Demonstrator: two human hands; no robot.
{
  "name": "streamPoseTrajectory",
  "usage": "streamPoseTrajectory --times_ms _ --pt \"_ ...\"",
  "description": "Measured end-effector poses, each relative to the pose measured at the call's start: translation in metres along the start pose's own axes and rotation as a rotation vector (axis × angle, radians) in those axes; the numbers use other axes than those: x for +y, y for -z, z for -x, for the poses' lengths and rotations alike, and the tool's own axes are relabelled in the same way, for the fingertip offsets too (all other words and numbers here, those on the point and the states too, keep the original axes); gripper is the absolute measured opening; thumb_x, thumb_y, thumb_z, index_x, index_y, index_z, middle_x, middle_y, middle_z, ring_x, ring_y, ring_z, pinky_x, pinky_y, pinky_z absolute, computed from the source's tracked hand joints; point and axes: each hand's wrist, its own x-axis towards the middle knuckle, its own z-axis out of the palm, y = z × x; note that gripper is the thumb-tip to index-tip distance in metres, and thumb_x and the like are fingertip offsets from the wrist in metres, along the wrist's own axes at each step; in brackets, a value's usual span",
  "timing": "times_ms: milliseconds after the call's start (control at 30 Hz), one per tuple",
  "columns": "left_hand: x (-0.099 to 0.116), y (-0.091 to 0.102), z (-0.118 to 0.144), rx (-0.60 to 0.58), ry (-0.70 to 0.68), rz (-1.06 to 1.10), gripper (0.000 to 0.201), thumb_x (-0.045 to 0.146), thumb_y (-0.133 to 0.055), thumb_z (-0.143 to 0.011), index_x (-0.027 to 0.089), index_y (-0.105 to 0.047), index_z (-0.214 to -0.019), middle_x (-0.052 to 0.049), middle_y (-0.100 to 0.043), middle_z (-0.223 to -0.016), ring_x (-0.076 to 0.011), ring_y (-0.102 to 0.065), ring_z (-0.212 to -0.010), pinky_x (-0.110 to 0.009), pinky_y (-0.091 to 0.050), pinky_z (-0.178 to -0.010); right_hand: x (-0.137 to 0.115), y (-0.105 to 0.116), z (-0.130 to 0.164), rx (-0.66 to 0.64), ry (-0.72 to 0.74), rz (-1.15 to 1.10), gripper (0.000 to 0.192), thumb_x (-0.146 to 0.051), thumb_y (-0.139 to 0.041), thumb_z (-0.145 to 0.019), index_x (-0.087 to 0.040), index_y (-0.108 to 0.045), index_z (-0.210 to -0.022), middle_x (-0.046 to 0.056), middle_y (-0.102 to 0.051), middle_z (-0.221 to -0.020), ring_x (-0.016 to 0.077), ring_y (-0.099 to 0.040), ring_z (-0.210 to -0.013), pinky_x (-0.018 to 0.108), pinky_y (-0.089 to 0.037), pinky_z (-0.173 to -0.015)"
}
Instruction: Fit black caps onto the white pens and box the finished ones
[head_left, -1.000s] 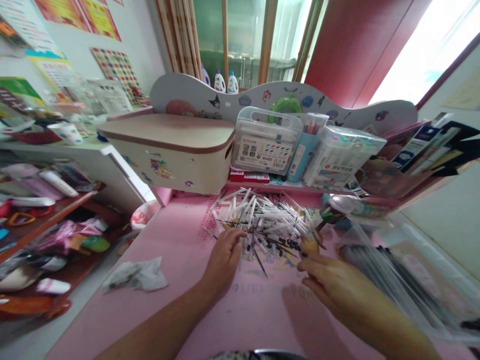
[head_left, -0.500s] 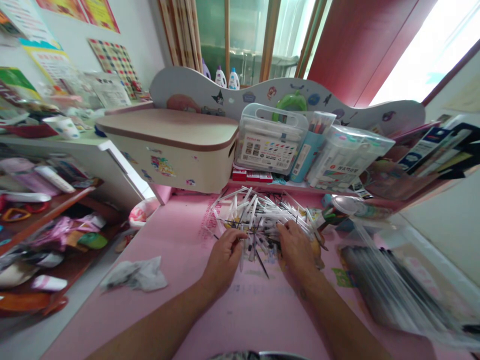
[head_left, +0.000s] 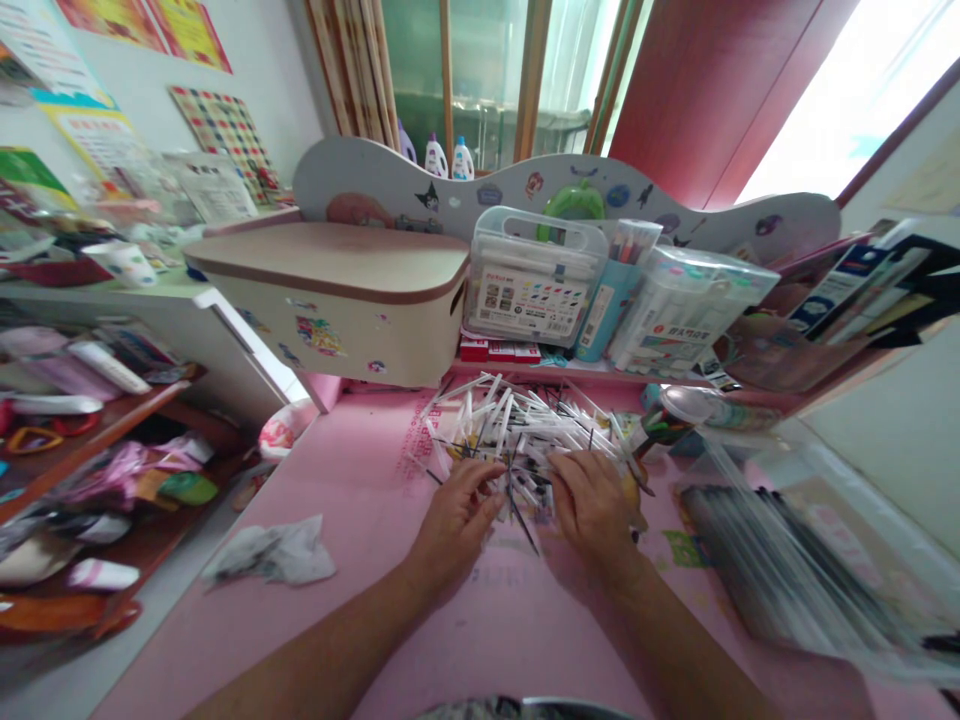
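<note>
Both forearms bare, no sleeves in view. Left hand [head_left: 455,520] and right hand [head_left: 596,510] bare: no gloves, rings or watch visible. Patterned garment edge at the frame bottom, too little visible to tell more.

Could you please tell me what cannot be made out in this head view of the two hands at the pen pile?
- Right hand: fingers buried in the pen pile; grip unclear.
- Left hand: fingertips among the pens; hold unclear.
- Plastic bag: blurred contents, cut off by the right edge.
</note>
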Motion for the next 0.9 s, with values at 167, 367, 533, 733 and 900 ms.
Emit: streamPoseTrajectory --times_ms 167,367,533,733,900 --pt "0.004 -0.008 0.007 -0.057 0.093 0.372 0.021 0.03 -0.064 -0.088 0.023 -0.072 -0.106 -0.007 -0.067 -0.114 -0.0214 -0.062 -0.105 -0.036 -0.048 -0.095 -0.028 -0.003 0.007 -0.001 0.212 -0.249 0.023 -0.019 -0.048 -0.097 -0.019 -0.065 -0.112 0.008 -0.067 -0.092 0.0223 -0.057 -0.085 0.038 -0.045 -0.079" --pt "0.002 -0.005 -0.001 0.187 0.381 0.804 0.022 0.037 -0.066 -0.084 0.016 -0.067 -0.09 -0.005 -0.071 -0.088 -0.0157 -0.066 -0.076 -0.029 -0.054 -0.073 -0.017 -0.014 0.013 -0.012 0.035 -0.354 0.024 -0.018 -0.048 -0.096 -0.017 -0.059 -0.117 0.01 -0.067 -0.101 0.0226 -0.059 -0.093 0.037 -0.048 -0.082" --pt "0.001 0.0 -0.007 0.276 0.426 0.812 0.025 0.043 -0.062 -0.084 0.019 -0.055 -0.082 0.004 -0.062 -0.065 -0.0072 -0.05 -0.043 -0.017 -0.038 -0.038 -0.017 -0.028 0.012 -0.158 -0.04 -0.211 0.016 -0.018 -0.053 -0.092 -0.017 -0.062 -0.105 0.009 -0.065 -0.093 0.0246 -0.055 -0.089 0.038 -0.045 -0.081" --pt "-0.001 -0.007 -0.002 0.12 0.436 0.696 0.028 0.047 -0.06 -0.087 0.019 -0.055 -0.088 0.007 -0.056 -0.053 -0.0057 -0.038 -0.033 -0.015 -0.025 -0.03 -0.034 -0.036 0.008 -0.27 -0.136 -0.091 0.026 -0.018 -0.056 -0.09 -0.017 -0.061 -0.115 0.01 -0.066 -0.099 0.0266 -0.055 -0.092 0.04 -0.043 -0.084" --pt "-0.003 -0.008 -0.001 0.055 0.409 0.698 0.032 0.049 -0.06 -0.087 0.018 -0.056 -0.093 0.005 -0.061 -0.056 -0.0049 -0.036 -0.032 -0.015 -0.027 -0.031 -0.031 -0.04 0.013 -0.27 -0.187 -0.113 0.029 -0.013 -0.053 -0.088 -0.016 -0.062 -0.116 0.01 -0.068 -0.1 0.0266 -0.057 -0.092 0.04 -0.043 -0.085"
